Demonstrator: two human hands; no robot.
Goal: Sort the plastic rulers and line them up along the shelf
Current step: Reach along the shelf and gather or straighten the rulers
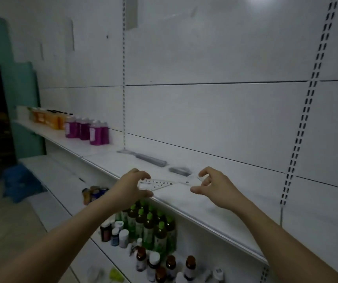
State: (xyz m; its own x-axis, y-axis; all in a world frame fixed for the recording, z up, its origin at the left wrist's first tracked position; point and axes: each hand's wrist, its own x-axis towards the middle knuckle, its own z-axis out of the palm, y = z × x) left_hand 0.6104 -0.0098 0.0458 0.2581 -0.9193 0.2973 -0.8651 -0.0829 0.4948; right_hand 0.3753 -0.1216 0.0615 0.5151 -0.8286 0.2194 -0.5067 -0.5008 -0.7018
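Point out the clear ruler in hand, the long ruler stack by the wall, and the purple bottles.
clear ruler [160, 184]: head view, on its numbered scale.
long ruler stack [149, 159]: head view, mid-length of its top.
purple bottles [95, 134]: head view, nearest bottle's body.

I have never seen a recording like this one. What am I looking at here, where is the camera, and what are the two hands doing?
There is no machine here. A person wears one camera on the head, so you look forward and down at their own bare arms.

They stand before a white shelf. The left hand grips the wide end of clear triangular rulers with printed numbers. The right hand pinches the narrow end.

Further back on the shelf lie two grey stacks, a long one and a short one; they may be more rulers, but they are too blurred to tell. To the far left stand purple bottles and orange bottles. Green-capped bottles stand on the shelf below.
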